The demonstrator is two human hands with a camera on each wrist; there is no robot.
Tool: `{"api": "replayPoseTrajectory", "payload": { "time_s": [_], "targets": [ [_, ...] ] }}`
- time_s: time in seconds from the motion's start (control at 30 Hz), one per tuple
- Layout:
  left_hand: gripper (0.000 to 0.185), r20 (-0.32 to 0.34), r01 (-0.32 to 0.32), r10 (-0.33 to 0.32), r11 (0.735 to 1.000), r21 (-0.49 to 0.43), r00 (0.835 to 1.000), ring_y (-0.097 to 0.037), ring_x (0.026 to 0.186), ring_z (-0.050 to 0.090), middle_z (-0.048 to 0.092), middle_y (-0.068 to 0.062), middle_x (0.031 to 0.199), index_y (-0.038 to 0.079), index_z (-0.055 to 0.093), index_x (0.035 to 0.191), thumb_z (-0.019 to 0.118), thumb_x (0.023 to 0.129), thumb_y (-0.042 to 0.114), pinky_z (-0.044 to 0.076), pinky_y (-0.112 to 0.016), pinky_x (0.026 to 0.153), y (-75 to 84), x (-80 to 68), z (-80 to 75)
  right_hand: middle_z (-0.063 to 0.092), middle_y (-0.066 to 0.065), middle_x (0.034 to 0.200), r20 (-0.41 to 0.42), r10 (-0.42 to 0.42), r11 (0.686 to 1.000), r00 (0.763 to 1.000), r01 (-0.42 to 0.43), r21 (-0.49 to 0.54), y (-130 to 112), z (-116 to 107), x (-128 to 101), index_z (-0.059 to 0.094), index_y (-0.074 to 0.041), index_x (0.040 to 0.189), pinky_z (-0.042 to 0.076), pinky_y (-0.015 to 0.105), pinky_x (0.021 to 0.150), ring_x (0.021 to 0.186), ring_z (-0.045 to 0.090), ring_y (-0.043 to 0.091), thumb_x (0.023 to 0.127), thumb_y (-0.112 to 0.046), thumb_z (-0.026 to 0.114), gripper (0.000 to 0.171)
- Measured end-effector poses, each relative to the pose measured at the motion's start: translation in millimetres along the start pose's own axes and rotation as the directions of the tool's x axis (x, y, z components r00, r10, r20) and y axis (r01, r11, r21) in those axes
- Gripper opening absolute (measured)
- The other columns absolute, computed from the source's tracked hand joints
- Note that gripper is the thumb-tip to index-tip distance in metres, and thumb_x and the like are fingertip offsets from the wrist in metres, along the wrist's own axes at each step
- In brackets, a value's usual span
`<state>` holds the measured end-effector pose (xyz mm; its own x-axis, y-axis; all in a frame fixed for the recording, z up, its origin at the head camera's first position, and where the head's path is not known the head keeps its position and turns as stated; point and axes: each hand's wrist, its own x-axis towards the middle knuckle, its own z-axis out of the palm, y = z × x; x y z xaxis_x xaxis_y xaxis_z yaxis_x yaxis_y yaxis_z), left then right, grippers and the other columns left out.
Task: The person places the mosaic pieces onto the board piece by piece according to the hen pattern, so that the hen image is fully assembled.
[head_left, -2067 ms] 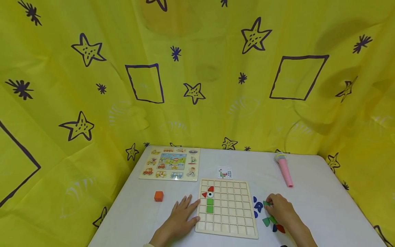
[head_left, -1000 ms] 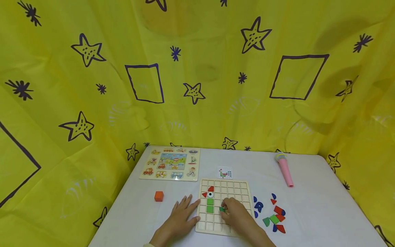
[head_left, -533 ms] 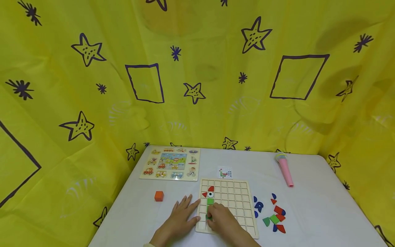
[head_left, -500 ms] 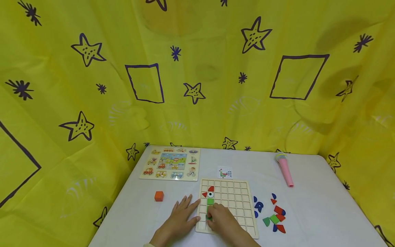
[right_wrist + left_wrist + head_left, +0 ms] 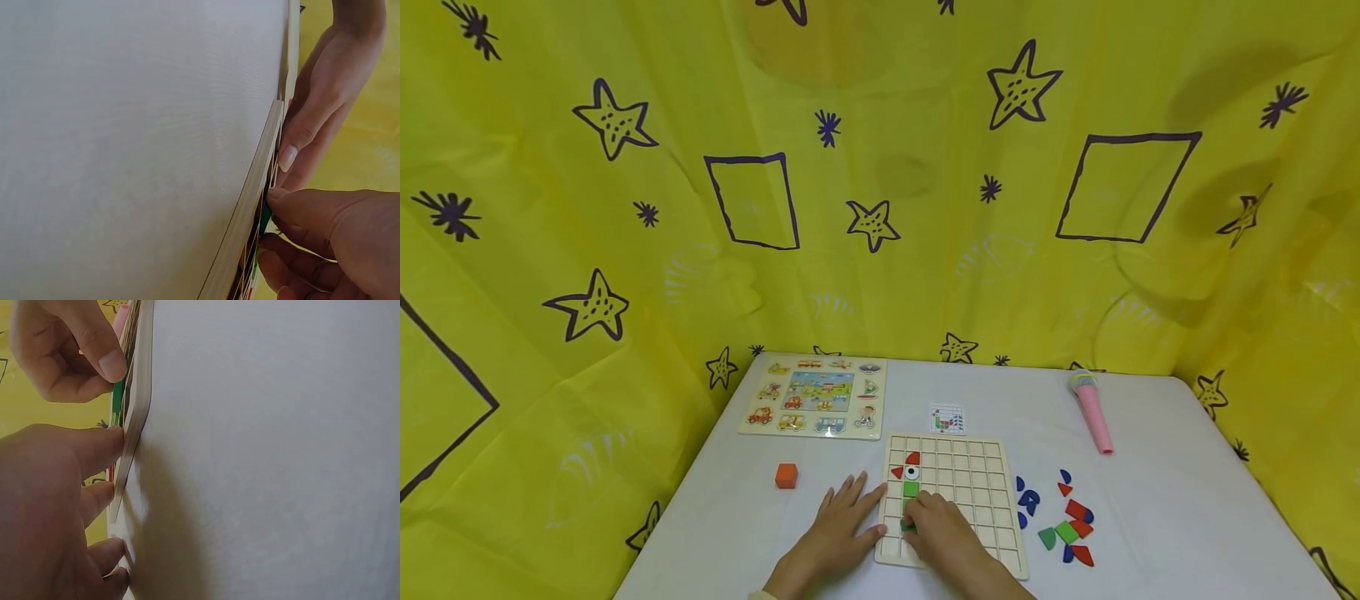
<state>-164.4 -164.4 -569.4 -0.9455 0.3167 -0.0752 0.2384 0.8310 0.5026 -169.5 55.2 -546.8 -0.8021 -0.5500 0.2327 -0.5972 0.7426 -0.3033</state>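
Note:
A wooden grid board (image 5: pixel 973 481) lies on the table. In its left part sit a red quarter-round piece (image 5: pixel 913 458), a red triangle (image 5: pixel 897 472), a white eye piece (image 5: pixel 912 472) and a light green square (image 5: pixel 911 489). My right hand (image 5: pixel 943 532) pinches a dark green piece (image 5: pixel 265 215) between thumb and fingers, low in that same column; its full shape is hidden. Another light green square below the first is mostly covered by the fingers. My left hand (image 5: pixel 838 527) rests with extended fingers beside the board, fingertip and thumb touching its left edge.
Loose blue, red and green pieces (image 5: pixel 1067 533) lie right of the board. Behind it is a small pattern card (image 5: pixel 947 419). A vehicle picture puzzle (image 5: pixel 820 392) stands back left, an orange cube (image 5: pixel 786 476) left, a pink toy microphone (image 5: pixel 1094 417) back right.
From the loose pieces, my right hand has carried the dark green piece left to the column under the green squares. Over the last half second it barely moves. The left hand stays put.

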Motion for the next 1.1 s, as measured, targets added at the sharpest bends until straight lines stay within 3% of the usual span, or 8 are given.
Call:
{"api": "replayPoseTrajectory", "payload": {
  "time_s": [0.4,0.63,0.93,1.1],
  "targets": [
    [0.063,-0.008,-0.005,0.005,1.0,0.004,1.0,-0.042,0.16,0.025,0.035,-0.015,0.17,0.029,0.048,0.16,0.062,0.102,0.05,0.018,-0.071,0.126,0.5,-0.2,0.3,0.048,-0.01,0.085,-0.017,-0.02,0.998,1.0,0.018,-0.066,1,1,1,0.063,-0.021,0.084,0.038,0.024,0.062,0.072,0.042,0.007,0.085,-0.02,0.087,0.023],
    [0.063,-0.006,-0.004,0.004,1.0,0.0,1.0,-0.043,0.16,0.025,0.035,-0.015,0.171,0.029,0.048,0.16,0.062,0.102,0.051,0.017,-0.071,0.125,0.1,0.1,0.4,0.055,-0.01,0.087,0.007,0.018,1.0,1.0,-0.018,0.004,2,-4,0,0.071,-0.019,0.089,0.045,0.028,0.066,0.076,0.049,0.008,0.086,-0.012,0.083,0.014],
    [0.062,-0.012,-0.014,0.014,1.0,-0.001,1.0,-0.044,0.159,0.025,0.035,-0.017,0.17,0.028,0.049,0.159,0.063,0.102,0.049,0.017,-0.072,0.125,1.0,-0.6,-1.5,0.054,-0.011,0.087,-0.004,0.035,0.997,0.999,-0.035,0.076,4,-7,-3,0.07,-0.02,0.088,0.039,0.027,0.066,0.076,0.046,0.007,0.084,-0.012,0.086,0.018],
    [0.062,-0.007,-0.009,0.009,1.0,-0.002,1.0,-0.044,0.159,0.024,0.035,-0.016,0.17,0.028,0.049,0.159,0.063,0.102,0.049,0.017,-0.071,0.125,0.3,-0.4,-1.3,0.054,-0.01,0.088,0.015,0.041,0.994,0.999,-0.042,0.097,4,-9,-3,0.07,-0.018,0.089,0.043,0.031,0.069,0.076,0.047,0.008,0.081,-0.011,0.087,0.02]
  ]
}}
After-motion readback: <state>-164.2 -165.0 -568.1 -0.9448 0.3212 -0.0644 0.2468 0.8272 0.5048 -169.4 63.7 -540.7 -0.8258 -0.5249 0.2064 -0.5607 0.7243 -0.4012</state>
